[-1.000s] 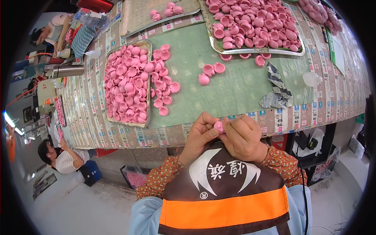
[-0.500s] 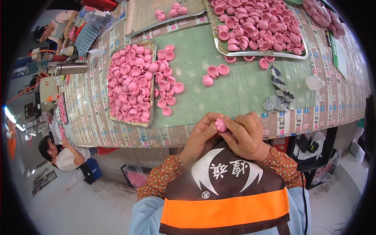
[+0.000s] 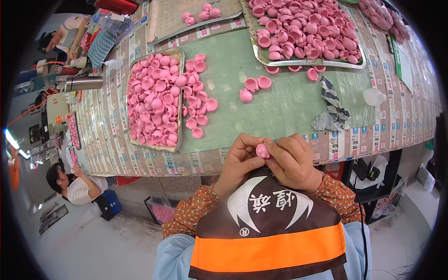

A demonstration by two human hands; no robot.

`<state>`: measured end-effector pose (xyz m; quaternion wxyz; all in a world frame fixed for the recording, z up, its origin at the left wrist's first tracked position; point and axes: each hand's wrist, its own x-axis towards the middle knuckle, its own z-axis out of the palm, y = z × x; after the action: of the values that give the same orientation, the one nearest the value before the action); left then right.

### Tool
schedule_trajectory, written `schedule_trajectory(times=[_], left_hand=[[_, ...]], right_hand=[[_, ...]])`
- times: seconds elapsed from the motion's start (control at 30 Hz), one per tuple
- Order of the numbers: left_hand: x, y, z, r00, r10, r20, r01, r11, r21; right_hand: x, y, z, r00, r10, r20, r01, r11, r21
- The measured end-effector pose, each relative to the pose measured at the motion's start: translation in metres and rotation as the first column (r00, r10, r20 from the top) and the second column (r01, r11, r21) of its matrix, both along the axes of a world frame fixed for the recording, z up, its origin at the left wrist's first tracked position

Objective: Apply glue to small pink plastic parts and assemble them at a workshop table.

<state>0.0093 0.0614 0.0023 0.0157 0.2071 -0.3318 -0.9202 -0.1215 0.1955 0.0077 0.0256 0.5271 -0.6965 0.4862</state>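
A small rounded pink piece point(image 3: 262, 150) is pinched between my two hands, just past the table's near edge and above my apron. My left hand point(image 3: 240, 161) grips it from the left with thumb and forefinger. From the right, the bent fingers of my right hand point(image 3: 293, 158) close on it, hiding part of its surface. On the green mat point(image 3: 224, 51) ahead lie a few loose pink pieces point(image 3: 252, 84), some of them hollow cups. A tray point(image 3: 180, 95) heaped with pink shells stands to the left, more shells lying along its right side.
A larger tray point(image 3: 308, 63) piled with pink shells is at the far right, near a flat tray point(image 3: 163, 35) with several pieces. A crumpled grey-black rag point(image 3: 332, 109) and a white bottle point(image 3: 374, 98) lie right. Another person point(image 3: 77, 184) sits at the left.
The pink piece has turned slightly between my fingers, and my left thumb has shifted down and away from its top. The trays and loose pieces have stayed put.
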Motion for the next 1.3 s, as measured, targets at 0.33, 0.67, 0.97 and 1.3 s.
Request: schedule_trajectory(times=[0.33,0.67,0.97,1.3], left_hand=[[-0.004,0.006,0.003,0.997,0.074,0.015,-0.069,0.974,-0.217],[-0.008,-0.009,0.013,0.996,-0.040,0.086,0.064,0.951,-0.302],[-0.008,-0.013,0.007,0.986,-0.104,0.133,0.128,0.974,-0.185],[-0.014,-0.018,0.012,0.979,-0.119,0.166,0.121,0.993,-0.006]], right_hand=[[-0.004,0.001,-0.005,0.992,0.061,0.112,-0.069,0.995,0.068],[-0.010,-0.003,-0.002,0.957,0.085,0.278,-0.105,0.993,0.058],[-0.005,-0.001,-0.004,0.958,0.068,0.277,-0.096,0.991,0.089],[-0.005,-0.004,0.006,0.969,0.028,0.247,-0.059,0.991,0.120]])
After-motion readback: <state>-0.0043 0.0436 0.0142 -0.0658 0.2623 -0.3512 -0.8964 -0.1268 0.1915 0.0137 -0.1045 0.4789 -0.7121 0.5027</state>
